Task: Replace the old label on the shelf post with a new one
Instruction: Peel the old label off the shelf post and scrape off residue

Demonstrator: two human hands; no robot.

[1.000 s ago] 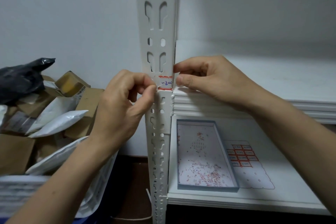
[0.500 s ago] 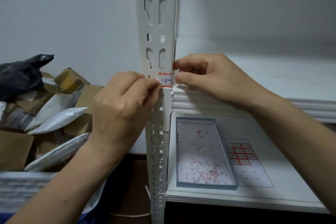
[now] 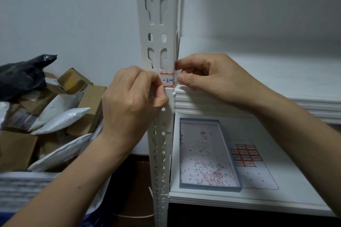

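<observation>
Paper label (image 3: pixel 168 80), red-bordered with blue handwriting, is shown stuck on the front face of the white perforated shelf post (image 3: pixel 156 24), at the middle of the scene. Its left part is covered by the left hand (image 3: pixel 134 96), whose thumb and forefinger are closed together over it; whether paper is caught between them cannot be told. The right hand (image 3: pixel 212 77) is set against the post's right edge, thumb and forefinger tips a little apart beside the label's right end, the other fingers curled; a hold on the paper cannot be confirmed. The label is judged to be thin, nearly weightless, limp and easily torn, with a sticky back that would cling to skin and to itself. It is best taken by a lifted corner, between nail and fingertip, and drawn slowly along the metal. On the lower shelf (image 3: pixel 295 171), near and to the right, a tray (image 3: pixel 210 188) of red-and-white scraps and a sheet of labels (image 3: pixel 246 156) are laid side by side.
</observation>
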